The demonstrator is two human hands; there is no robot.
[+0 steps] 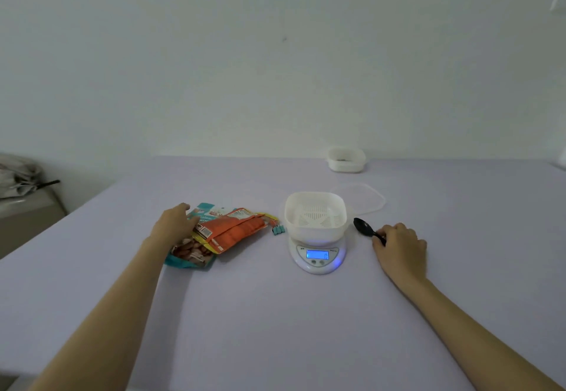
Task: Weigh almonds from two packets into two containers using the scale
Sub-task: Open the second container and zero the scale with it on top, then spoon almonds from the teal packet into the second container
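1. Left hand [174, 222] is out over the two packets, fingers relaxed and resting on them. The grip is loose, not curled round either one.
2. The orange packet [235, 228] lies flat on top, overlapping the teal packet [191, 254] beneath it. Almonds are pictured on the teal one's near end.
3. Just beside the orange packet's right end sit small teal clips [278, 230], close to the scale.
4. Scale [318, 256] stands mid-counter with its blue display [317, 254] lit; the reading looks like zero.
5. A white container [315, 216] sits on the scale's platform, with a slotted bottom showing inside.
6. Right hand [401, 246] is down on the counter [275, 314], right of the scale, its grip pinching the handle of a black spoon [364, 227]. The bowl points towards the container.
7. A clear lid [372, 199] lies flat behind the scale.
8. The second container [346, 159] waits at the far edge; its contents are too small to tell.
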